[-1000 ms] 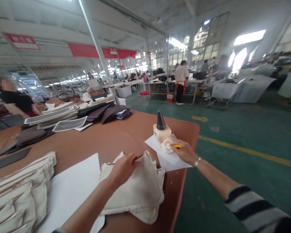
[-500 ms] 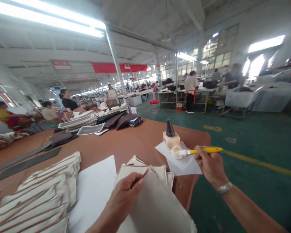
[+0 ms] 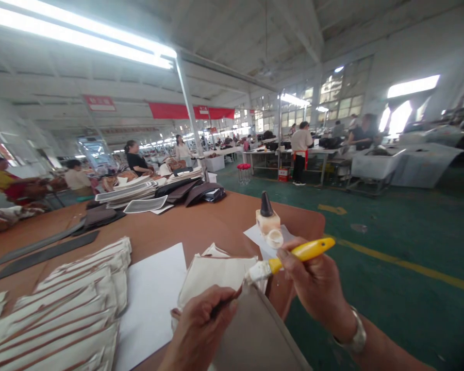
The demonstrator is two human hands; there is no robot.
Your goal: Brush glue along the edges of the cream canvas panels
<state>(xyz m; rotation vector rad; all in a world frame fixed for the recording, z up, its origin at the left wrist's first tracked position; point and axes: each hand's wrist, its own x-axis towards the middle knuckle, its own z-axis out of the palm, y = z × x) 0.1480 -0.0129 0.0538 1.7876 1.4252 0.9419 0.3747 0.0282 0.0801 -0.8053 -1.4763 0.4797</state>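
Observation:
My left hand [image 3: 206, 322] pinches the edge of a pale fabric panel [image 3: 255, 324] between thumb and fingers. In my right hand [image 3: 319, 283] is a paintbrush [image 3: 307, 250] with a yellow handle, its white-coated bristles against the panel's top corner beside my left fingertips. More cream panels [image 3: 212, 273] lie stacked beneath and behind. Beyond the brush sits a small glue pot [image 3: 274, 238] with a round opening, attached to or touching a block-shaped container [image 3: 268, 222] topped by a black cone nozzle [image 3: 266, 204]. Both rest on white paper [image 3: 257, 238].
A fanned row of cream panels with brown edging [image 3: 73, 309] lies at left, beside a white sheet [image 3: 150, 299]. Dark strips [image 3: 42, 257] and piled cut pieces [image 3: 166, 188] are farther back on the brown table [image 3: 216, 221]. Several people work beyond.
My right hand has brought the brush from the glue pot leftward and nearer, onto the panel's corner. My left hand keeps its pinch, and the panel has tilted slightly.

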